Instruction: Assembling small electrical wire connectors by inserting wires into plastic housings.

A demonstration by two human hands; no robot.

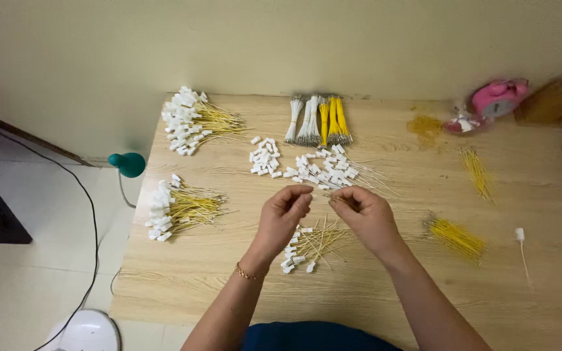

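Head view, what did the hands hold?
— A thin yellow wire (333, 197), up over the table (196, 286), between both hands. The left hand (282, 214) and right hand (367, 218) were pinched on its ends.
— How would it feel?
— Light and bendy, I think, and easy to drop. Best pinched near the tip. A small pile of wires with white plugs (307, 247) lay just under the hands.

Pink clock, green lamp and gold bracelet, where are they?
Pink clock (497, 97): head view, middle of its pink body.
Green lamp (129, 164): head view, middle of its green shade.
Gold bracelet (248, 274): head view, on the chain at the left wrist.
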